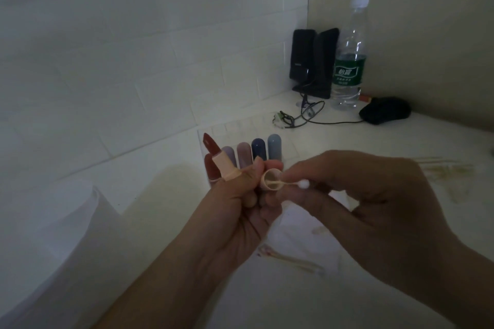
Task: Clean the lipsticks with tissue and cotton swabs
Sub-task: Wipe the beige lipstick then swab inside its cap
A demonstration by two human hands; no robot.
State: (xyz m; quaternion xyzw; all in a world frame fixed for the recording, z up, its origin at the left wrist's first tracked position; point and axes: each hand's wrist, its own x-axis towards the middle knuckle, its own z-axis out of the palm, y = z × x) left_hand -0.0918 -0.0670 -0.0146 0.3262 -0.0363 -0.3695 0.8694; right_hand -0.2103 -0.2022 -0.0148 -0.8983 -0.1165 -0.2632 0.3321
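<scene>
Your forearms come in from the bottom edge, and your left hand (240, 195) is curled around two things at once: the open lipstick (217, 159), its dark red bullet poking up and tilted left out of a peach tube, and the matching peach cap (271, 180), pinched at your fingertips with its open mouth facing you. Your right hand (374, 195), just right of the cap, has its fingers closed on a cotton swab (291, 184); the stick reaches into the cap's mouth and the white bud on the outer end sits right at your fingertips. Directly behind the cap there's a clear acrylic organizer (213, 132) holding a row of capped lipsticks (258, 148), going from pale mauve through navy to grey-blue, plus one dark red piece at its left end. Below the cap, a white tissue (307, 235) is spread on the white desk (160, 222) with a couple of used swabs (291, 259) lying on it, tips looking a bit stained, though it's blurry. Further right of the cap there's a loose scatter of more swabs (449, 168). Way behind the cap, in the corner, stand two black speakers (312, 61), a water bottle (348, 61) with a green label, and a black mouse (385, 113) with cables trailing off.
</scene>
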